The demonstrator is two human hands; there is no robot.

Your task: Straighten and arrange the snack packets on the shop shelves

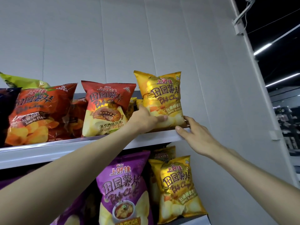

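A yellow honey-butter chip packet [162, 96] stands upright at the right end of the top shelf [81, 148]. My left hand [146, 117] grips its lower left side, thumb across the front and fingers behind it. My right hand [193, 133] is at the packet's lower right corner, fingers loosely spread, thumb on the shelf's front lip. To the left stand a red ribs-flavour packet [105, 108] and an orange tomato packet [39, 112], which leans a little.
More packets lie behind the front row. A dark packet [6, 111] and a green one [24, 82] sit at far left. The lower shelf holds a purple packet [123, 189] and a yellow packet [178, 189]. A white wall panel [219, 95] closes the right side.
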